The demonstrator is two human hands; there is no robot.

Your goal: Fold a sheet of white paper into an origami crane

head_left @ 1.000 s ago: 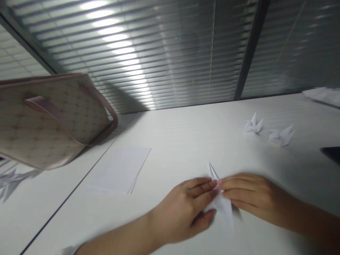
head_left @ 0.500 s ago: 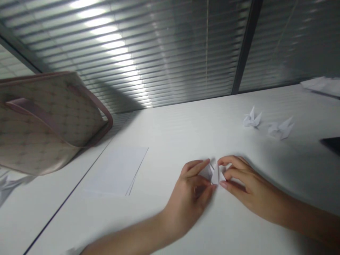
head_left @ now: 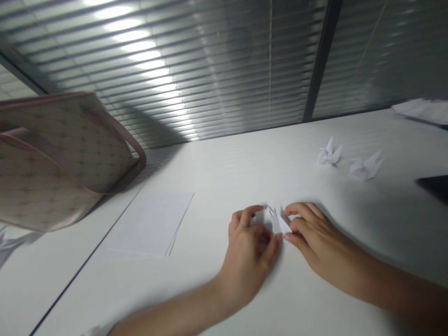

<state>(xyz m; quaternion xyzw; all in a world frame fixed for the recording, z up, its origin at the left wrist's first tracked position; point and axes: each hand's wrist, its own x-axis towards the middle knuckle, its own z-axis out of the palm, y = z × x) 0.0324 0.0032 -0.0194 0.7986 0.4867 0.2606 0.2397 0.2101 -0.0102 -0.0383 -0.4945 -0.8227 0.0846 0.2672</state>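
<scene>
The left hand (head_left: 248,252) and right hand (head_left: 318,233) have their fingers narrow around a small folded white paper piece (head_left: 276,221), toward the front edge of the white worktop (head_left: 245,172), apparently pinching a fold, which calls for careful fingertip work, though blur hides the exact grip.

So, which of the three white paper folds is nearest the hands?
The small folded paper piece between the left hand and right hand. A paper crane and a second paper crane lie farther off, touching neither hand.

Left hand (head_left: 247,249) curled inward, right hand (head_left: 324,235) bent toward it, both grips pinching, just apart
</scene>
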